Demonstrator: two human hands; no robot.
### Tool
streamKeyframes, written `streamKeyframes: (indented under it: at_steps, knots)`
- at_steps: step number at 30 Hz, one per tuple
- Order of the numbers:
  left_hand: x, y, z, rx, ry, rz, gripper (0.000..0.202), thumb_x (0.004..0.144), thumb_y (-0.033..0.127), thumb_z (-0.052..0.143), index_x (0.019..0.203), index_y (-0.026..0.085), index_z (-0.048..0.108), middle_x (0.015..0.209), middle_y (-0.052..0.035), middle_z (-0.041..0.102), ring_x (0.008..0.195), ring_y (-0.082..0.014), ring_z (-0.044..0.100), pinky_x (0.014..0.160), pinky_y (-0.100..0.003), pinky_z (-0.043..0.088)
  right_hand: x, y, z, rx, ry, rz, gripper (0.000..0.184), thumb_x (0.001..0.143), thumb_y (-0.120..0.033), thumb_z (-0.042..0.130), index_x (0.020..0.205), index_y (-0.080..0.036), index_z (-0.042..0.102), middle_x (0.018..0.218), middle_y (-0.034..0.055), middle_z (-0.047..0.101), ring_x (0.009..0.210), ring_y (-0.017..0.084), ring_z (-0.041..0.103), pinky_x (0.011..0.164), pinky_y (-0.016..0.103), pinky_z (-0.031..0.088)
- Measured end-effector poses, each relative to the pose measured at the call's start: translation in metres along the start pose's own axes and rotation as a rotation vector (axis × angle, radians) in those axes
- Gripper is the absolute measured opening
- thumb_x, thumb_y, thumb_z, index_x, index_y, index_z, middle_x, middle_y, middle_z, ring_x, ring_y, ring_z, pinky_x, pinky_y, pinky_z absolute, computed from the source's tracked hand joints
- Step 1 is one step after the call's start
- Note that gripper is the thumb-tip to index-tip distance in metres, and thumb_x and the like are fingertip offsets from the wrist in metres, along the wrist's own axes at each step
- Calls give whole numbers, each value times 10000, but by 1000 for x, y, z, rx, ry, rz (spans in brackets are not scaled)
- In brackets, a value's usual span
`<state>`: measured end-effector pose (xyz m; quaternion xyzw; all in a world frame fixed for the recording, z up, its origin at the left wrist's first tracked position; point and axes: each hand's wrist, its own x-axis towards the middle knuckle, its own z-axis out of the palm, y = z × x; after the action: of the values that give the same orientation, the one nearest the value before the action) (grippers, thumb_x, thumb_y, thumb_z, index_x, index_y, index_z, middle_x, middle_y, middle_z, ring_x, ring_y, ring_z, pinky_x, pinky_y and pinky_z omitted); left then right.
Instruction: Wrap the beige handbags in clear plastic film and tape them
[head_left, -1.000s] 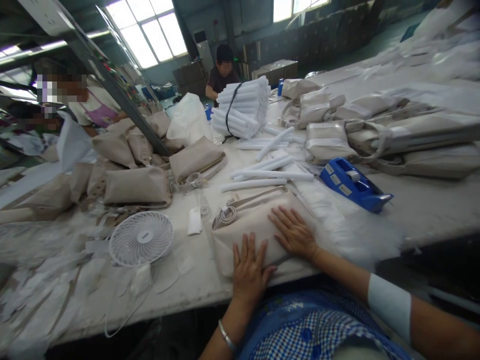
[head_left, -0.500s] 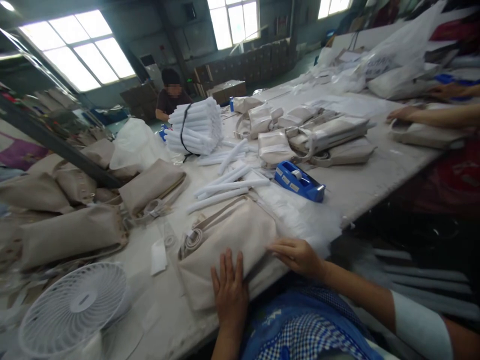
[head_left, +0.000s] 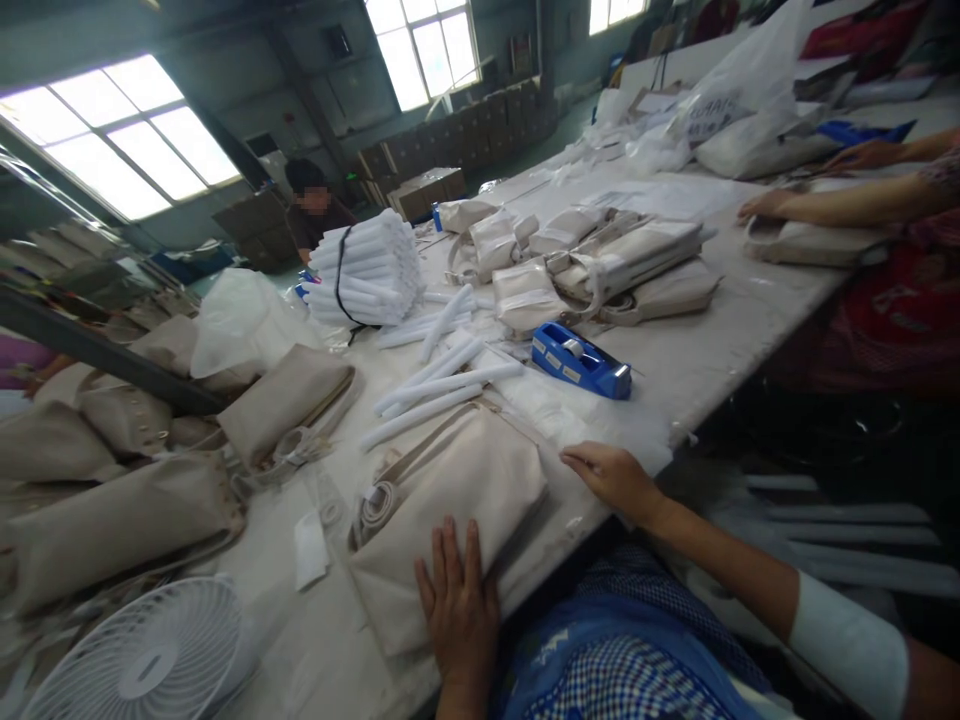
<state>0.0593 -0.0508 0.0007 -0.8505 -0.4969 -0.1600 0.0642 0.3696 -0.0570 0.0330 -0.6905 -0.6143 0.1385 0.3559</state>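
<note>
Right hand [head_left: 611, 478] slid off bag [head_left: 450, 495]; fan [head_left: 139, 660] cropped.

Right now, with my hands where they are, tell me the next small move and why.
Probably pinch the clear plastic sheet under the right hand and draw it toward the beige bag. The left hand lies flat on the bag's near end, pinning it, while the right hand rests open on the plastic beside it, holding nothing.
</note>
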Motion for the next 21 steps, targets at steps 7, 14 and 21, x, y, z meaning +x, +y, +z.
streamKeyframes:
  at_steps: [7,14,21]
  knots:
    - [1,0,-2,-7,6,-9,769,889,225,588,1561,314,226,1614,-95,307,1488,-304,283,1228,-571,124,44,10,10,-361,50,-212,305,931,-247,592,1216,-187,682,1333,141,634,1250,316,563,1058,489,438]
    - [3,1,-4,-34,30,-13,742,900,247,582,1562,291,248,1612,-105,309,1484,-309,293,1224,-578,134,20,-20,21,286,-445,316,271,905,-343,559,710,-208,689,595,30,708,474,172,653,475,248,489]
    - [2,-3,-2,-46,9,-24,768,863,150,551,1557,311,263,1611,-71,316,1480,-283,307,1237,-541,130,10,-27,20,455,-457,348,158,828,-281,595,893,-205,716,693,16,744,573,191,697,511,258,516]
